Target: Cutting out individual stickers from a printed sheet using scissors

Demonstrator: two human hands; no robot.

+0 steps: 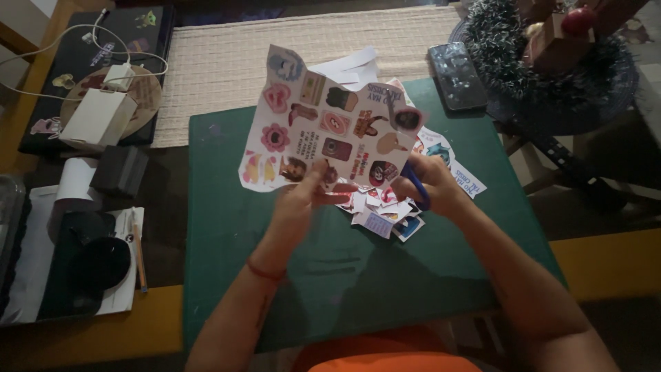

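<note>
While the left hand [303,196] rises from six o'clock and pinches the lower edge of one sticker sheet [323,127], held tilted above the green cutting mat [234,227], the right hand [430,182] at three o'clock grips one pair of blue-handled scissors [415,184]. One heap of cut stickers [385,213] lies beneath; one dark phone [456,76] sits at one o'clock.
</note>
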